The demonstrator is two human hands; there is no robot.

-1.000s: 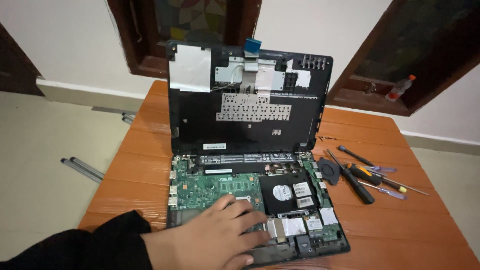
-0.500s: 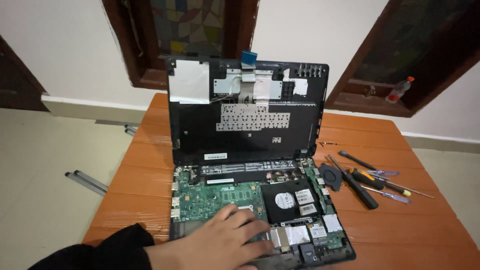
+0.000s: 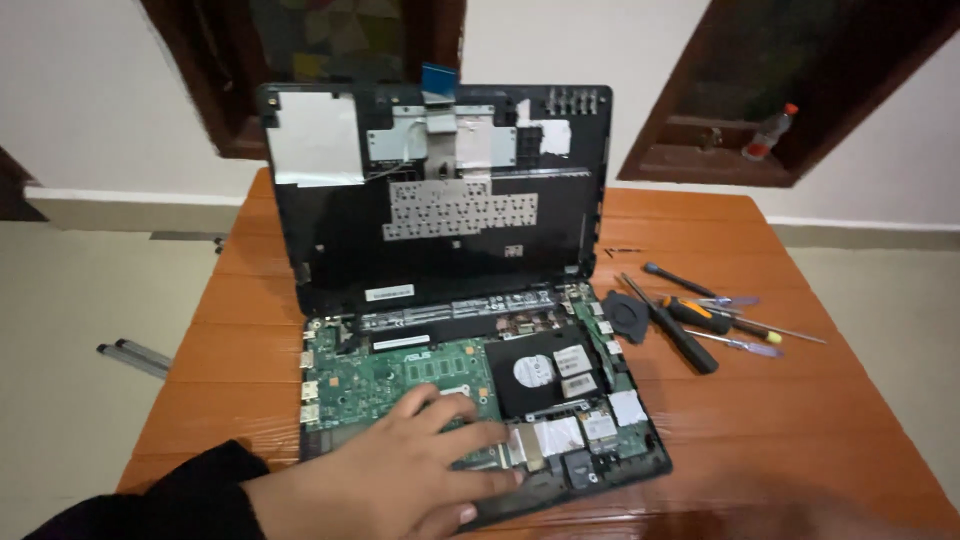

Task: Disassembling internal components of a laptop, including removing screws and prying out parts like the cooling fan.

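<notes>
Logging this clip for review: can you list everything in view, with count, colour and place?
opened laptop: one, black, table centre, upper panel propped upright
circuit board: one, green, base left
drive: one, black, base right
screwdrivers: several, black, orange and blue handles, right of laptop
small fan: one, dark, beside screwdrivers
table: one, orange-brown wood
bottle: one, red cap, window ledge
rods: two, grey, floor left
left hand: one, black sleeve, fingers resting on the board
</notes>
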